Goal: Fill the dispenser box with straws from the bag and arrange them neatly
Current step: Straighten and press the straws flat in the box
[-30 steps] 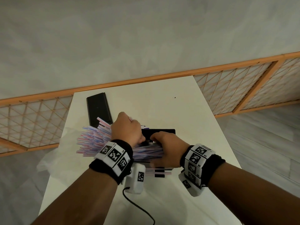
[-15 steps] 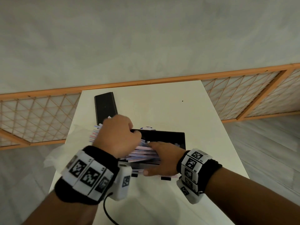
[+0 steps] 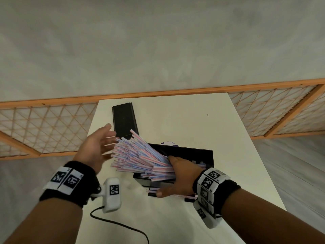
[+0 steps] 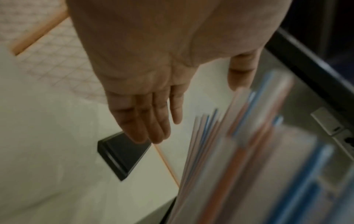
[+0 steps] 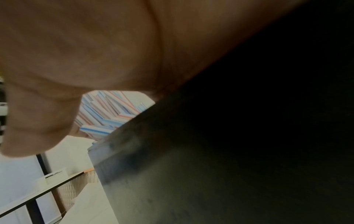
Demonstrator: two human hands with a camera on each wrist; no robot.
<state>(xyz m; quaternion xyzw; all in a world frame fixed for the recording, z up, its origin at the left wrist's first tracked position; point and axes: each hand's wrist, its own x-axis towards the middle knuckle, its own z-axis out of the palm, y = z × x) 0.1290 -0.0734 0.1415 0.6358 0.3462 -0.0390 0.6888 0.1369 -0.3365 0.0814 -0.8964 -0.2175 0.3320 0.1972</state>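
A black dispenser box (image 3: 193,154) stands on the white table (image 3: 175,117). A thick bundle of red-and-blue striped straws (image 3: 137,155) lies in it, fanning up and out over its left end. My right hand (image 3: 177,175) lies flat on the bundle's right part, thumb spread along the box's front. My left hand (image 3: 105,140) hovers open just left of the straw ends and holds nothing. In the left wrist view its fingers (image 4: 153,121) are straight beside the blurred straws (image 4: 239,166). The right wrist view shows straws (image 5: 107,112) under the palm, above the box wall (image 5: 191,166).
The box's black lid (image 3: 124,120) lies flat at the table's far left, behind the straw ends. A small purple-and-white round thing (image 3: 168,143) peeks out behind the box. A black cable (image 3: 123,226) crosses the near table. A wooden lattice railing (image 3: 44,129) runs behind.
My left hand has let go of the straws, opened and drawn back to the left. The straws now fan out over the box's left end. My right hand stays on them.
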